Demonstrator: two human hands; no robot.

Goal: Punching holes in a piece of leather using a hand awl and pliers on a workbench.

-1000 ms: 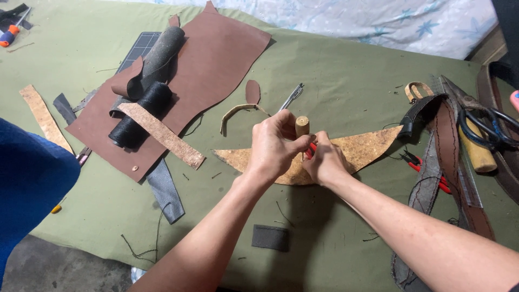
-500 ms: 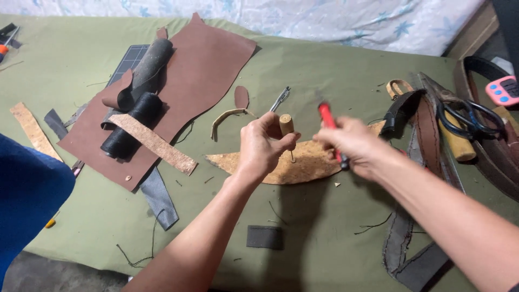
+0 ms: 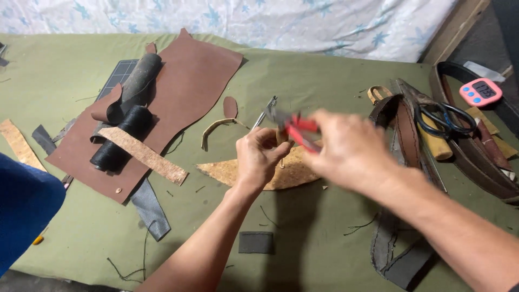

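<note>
Left hand (image 3: 258,159), frame centre, pinches a small cork roll (image 3: 281,135) over the cork sheet (image 3: 259,174). Right hand (image 3: 346,148), blurred, grips red-handled pliers (image 3: 294,125) closed-fisted. Risk: pliers nipping left fingertips, given the closeness.

the right hand (image 3: 346,148) is showing blurred, smearing the red-handled pliers (image 3: 296,128) it is gripping; the left hand (image 3: 258,157) is hiding most of a small peg just below that grip.

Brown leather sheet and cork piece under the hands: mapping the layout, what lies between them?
In the head view, a curved tan strip and a small brown oval scrap lie between the brown leather sheet and cork piece.
</note>
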